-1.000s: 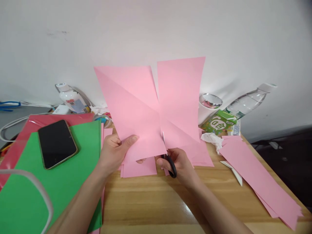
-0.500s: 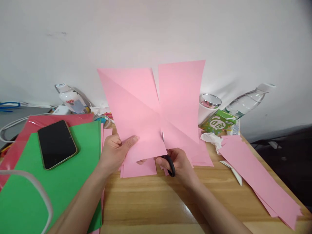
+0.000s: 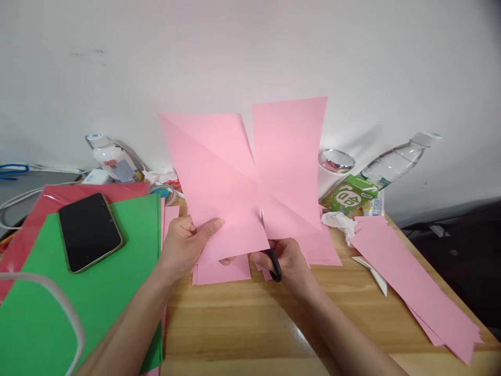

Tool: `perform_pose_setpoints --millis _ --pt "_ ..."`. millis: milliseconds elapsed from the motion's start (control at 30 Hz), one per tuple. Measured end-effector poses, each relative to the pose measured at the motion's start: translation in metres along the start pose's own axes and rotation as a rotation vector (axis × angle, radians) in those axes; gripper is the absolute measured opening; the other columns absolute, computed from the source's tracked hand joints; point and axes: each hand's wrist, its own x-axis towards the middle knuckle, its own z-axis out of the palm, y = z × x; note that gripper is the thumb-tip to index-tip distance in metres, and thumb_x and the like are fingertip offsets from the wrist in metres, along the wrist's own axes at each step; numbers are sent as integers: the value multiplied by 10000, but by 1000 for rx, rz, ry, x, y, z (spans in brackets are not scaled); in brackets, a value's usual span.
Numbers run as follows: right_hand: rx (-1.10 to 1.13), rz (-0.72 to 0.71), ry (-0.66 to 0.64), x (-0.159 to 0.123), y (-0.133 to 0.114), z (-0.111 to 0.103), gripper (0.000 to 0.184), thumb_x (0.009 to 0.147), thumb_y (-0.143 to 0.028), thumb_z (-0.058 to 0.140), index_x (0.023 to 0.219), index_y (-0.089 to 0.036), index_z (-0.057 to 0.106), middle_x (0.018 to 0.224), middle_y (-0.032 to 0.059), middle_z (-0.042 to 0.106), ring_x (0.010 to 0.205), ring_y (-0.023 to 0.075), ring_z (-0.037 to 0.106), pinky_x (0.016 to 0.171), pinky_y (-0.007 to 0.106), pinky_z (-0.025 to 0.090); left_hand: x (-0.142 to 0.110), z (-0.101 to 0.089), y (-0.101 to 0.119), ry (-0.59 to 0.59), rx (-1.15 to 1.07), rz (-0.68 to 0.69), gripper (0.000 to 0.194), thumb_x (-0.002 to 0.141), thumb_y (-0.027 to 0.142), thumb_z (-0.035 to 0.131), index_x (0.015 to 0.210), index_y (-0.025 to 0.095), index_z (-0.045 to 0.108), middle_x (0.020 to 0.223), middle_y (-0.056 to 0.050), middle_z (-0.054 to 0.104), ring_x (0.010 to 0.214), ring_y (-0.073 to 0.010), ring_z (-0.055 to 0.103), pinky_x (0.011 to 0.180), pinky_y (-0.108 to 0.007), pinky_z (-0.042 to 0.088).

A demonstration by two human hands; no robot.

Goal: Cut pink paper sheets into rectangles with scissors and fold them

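On the wooden table (image 3: 235, 326), the stack of green paper (image 3: 35, 329) at the left looks whole, with pink edges showing from under it. The creased pink sheet (image 3: 215, 183) is held tilted up over the middle of the table, parted by a gap that opens at its far edge and narrows toward the near one, so the cut seems well advanced; any uncut stretch would lie near the scissors. At the right, a fanned pile of pink strips (image 3: 415, 284) looks already cut. The left hand (image 3: 185, 246) pinches the sheet's left part, thumb on top; the right hand (image 3: 291, 263) is closed round the black-handled scissors (image 3: 277, 269), their blade pointing away along the cut line.

The green stack runs out of view at the left and below. The raised sheet covers much of the loose pink paper (image 3: 227, 270) on the table, hiding how many pieces lie there. Some left fingers are behind the sheet. Only one blade shows clearly, and whether the sheet's two parts remain joined is hard to make out
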Motion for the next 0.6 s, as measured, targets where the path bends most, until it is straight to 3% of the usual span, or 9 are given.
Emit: perform_pose_setpoints --millis 167,333,600 --pt "21 18 13 0 1 -1 256 551 -302 767 620 -119 602 474 -63 401 446 50 241 420 219 248 0 1 1 4 -43 -2 238 795 277 589 610 145 660 468 -6 638 381 -160 589 377 -257 491" --pt "0 27 15 1 2 -1 242 567 -313 753 615 -120 615 494 -46 447 451 60 294 431 219 257 -1 2 2 -4 -59 -1 235 795 257 589 603 141 658 482 -2 644 371 -147 585 388 -249 498" --pt "7 -22 21 1 3 0 302 533 -328 781 580 -156 538 489 -61 413 454 66 287 431 235 218 -3 1 2 -21 9 11 299 810 284 569 564 129 638 475 -29 649 410 -159 608 388 -229 469"
